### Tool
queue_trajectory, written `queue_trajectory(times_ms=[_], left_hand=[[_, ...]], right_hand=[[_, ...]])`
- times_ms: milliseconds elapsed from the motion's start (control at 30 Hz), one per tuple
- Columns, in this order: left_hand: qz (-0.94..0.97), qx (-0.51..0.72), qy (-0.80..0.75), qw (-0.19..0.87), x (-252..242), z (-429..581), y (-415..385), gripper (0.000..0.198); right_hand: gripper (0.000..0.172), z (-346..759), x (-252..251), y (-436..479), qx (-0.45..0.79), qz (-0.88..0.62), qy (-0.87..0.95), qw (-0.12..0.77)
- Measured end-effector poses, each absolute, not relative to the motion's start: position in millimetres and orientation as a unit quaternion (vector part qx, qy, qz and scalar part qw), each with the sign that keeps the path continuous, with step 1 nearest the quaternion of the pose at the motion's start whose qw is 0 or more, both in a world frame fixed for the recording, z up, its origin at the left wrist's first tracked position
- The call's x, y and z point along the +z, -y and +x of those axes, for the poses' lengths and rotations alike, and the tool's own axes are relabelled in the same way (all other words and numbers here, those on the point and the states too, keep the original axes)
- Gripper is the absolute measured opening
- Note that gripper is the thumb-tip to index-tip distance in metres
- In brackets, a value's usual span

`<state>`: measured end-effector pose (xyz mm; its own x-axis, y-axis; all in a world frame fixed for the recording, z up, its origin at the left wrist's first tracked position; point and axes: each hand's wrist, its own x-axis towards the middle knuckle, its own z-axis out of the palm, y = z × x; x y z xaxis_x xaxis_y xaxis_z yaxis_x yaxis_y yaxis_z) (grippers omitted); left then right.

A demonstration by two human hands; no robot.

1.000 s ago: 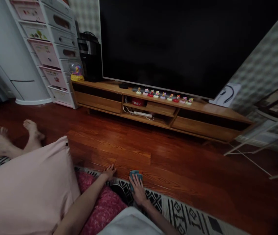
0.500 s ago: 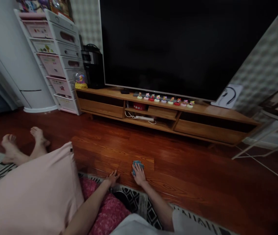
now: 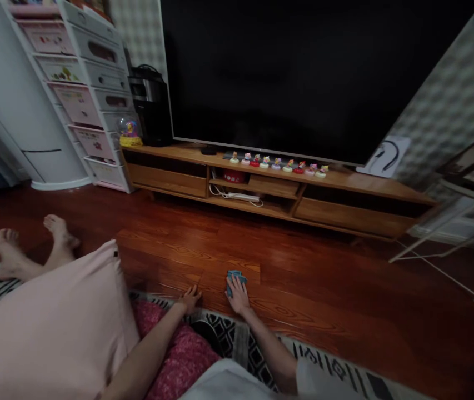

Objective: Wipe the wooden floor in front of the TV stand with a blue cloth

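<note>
My right hand [image 3: 238, 295] lies on a small blue cloth [image 3: 237, 274] on the reddish wood floor [image 3: 170, 243], its fingers spread over the cloth and pressing it flat. Part of the cloth is hidden under the palm. To the left, my left hand [image 3: 190, 298] rests on the floor near the rug's edge, fingers spread, with nothing in it. Below it are a dark pink cushion [image 3: 186, 355] and the black-and-white patterned rug [image 3: 312, 354].
A large pink pillow [image 3: 61, 316] is at the left, beside another person's bare feet [image 3: 59, 233]. Ahead, a low wooden TV stand [image 3: 170, 176] holds several small figurines [image 3: 276, 164]. A white-legged rack [image 3: 437, 244] stands at the right.
The view has shifted slightly, so the furniture and pillow appear a little further left. My right hand and the cloth sit slightly further right relative to the floorboards. My left hand stays on the floor.
</note>
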<state>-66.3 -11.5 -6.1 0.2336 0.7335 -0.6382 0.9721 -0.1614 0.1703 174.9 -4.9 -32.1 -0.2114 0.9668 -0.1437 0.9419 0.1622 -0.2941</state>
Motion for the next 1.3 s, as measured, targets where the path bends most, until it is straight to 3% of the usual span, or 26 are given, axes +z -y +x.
queue_trajectory(times_ms=[167,500,900,1300], left_hand=[[0.735,-0.207,-0.578,0.287,-7.6,-69.7,10.3,0.082],[0.726,-0.191,-0.587,0.302,-5.6,-66.1,13.5,0.085],[0.733,-0.185,-0.586,0.293,-8.3,-69.5,13.1,0.084],[0.729,-0.189,-0.587,0.297,-9.8,-67.4,13.7,0.081]], right_hand=[[0.061,163.9,-24.7,-25.1,0.148,-0.658,0.738,0.022],[0.066,206.3,-59.9,75.1,0.155,-0.541,0.826,0.011],[0.063,151.8,-24.8,-28.7,0.146,-0.627,0.765,0.005],[0.066,204.4,-62.3,80.3,0.155,-0.532,0.832,0.008]])
